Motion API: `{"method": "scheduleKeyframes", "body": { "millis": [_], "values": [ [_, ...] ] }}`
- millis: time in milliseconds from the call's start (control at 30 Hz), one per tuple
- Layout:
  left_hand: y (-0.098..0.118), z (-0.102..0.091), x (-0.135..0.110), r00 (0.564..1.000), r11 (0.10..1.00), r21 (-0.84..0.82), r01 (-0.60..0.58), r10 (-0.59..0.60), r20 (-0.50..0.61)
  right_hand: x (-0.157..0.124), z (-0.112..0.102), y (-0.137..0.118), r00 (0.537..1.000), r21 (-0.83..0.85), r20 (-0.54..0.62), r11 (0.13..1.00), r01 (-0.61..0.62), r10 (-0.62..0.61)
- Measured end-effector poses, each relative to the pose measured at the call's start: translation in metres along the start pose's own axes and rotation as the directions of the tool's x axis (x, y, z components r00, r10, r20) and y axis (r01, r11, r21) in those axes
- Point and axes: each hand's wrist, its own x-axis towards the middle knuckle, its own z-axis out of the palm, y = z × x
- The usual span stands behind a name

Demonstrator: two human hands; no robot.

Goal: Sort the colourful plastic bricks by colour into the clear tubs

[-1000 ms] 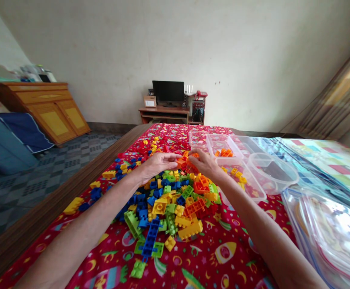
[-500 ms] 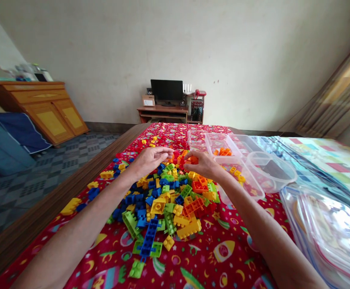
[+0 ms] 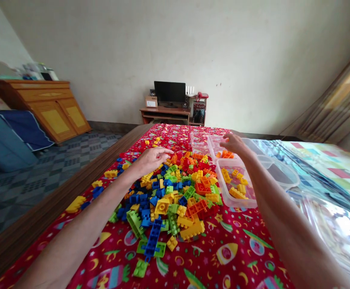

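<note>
A: What are we seeing, reading the clock from the pile's middle, twelve pointing straight ahead of us?

B: At ten, well apart, a wooden cabinet is standing on the floor. At nine, a loose yellow brick is lying on the red cloth.

A: How is our left hand faring?

B: It is hanging over the pile's far edge at eleven, fingers pointing rightward and bending loosely. We aren't managing to tell whether it is gripping anything.

A: And the brick pile itself?

B: It is sprawling at the dial's centre, mixing blue, yellow, green, orange and red.

A: Further right?

B: At two, our right hand is hovering above the rear bin, where orange bricks are lying. Its fingers are curling downward; we aren't managing to tell whether they are holding one. At three, the front bin is holding yellow bricks, our forearm partly covering it. Beyond, a round container is sitting.
</note>
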Motion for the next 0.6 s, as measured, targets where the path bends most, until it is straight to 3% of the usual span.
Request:
{"method": "scheduleKeyframes", "body": {
  "millis": [133,267,367,600],
  "values": [
    [-0.002,-0.006,0.001,0.996,0.975,0.217,-0.052,0.035,0.081,-0.008,-0.001,-0.003,0.994,0.013,-0.093,0.998,0.062,-0.061],
    [-0.014,-0.007,0.004,0.993,0.937,0.338,-0.092,0.059,0.105,-0.038,-0.004,-0.027,0.976,0.241,-0.112,0.948,0.207,-0.185],
    [-0.027,-0.005,0.004,0.989,0.902,0.409,-0.137,0.102,0.105,-0.057,-0.006,-0.043,0.972,0.389,-0.093,0.891,0.236,-0.217],
    [-0.039,0.012,0.003,0.981,0.881,0.432,-0.192,0.184,0.062,-0.067,-0.006,-0.062,0.951,0.351,-0.014,0.889,0.293,-0.308]
  ]
}}
